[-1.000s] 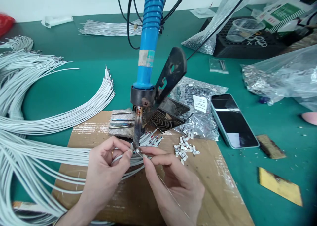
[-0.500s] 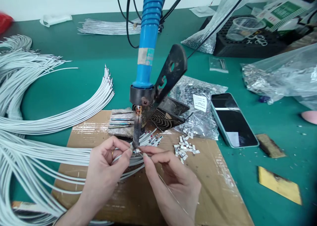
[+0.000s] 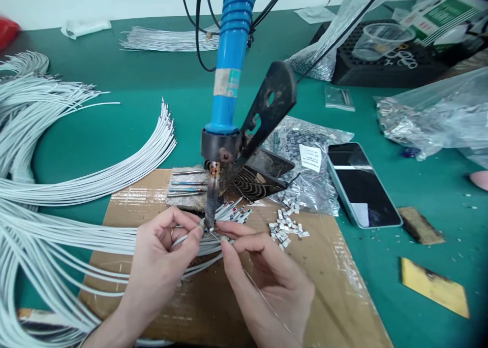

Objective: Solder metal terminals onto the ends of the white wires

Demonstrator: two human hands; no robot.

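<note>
Though white, the bag label (image 3: 309, 158) — print unreadable.

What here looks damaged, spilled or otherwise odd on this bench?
The yellow pad at the right is charred dark along its top edge, as is the brown pad beside the phone. Small white parts lie loose on the cardboard, and pale specks dot the green mat.
</note>
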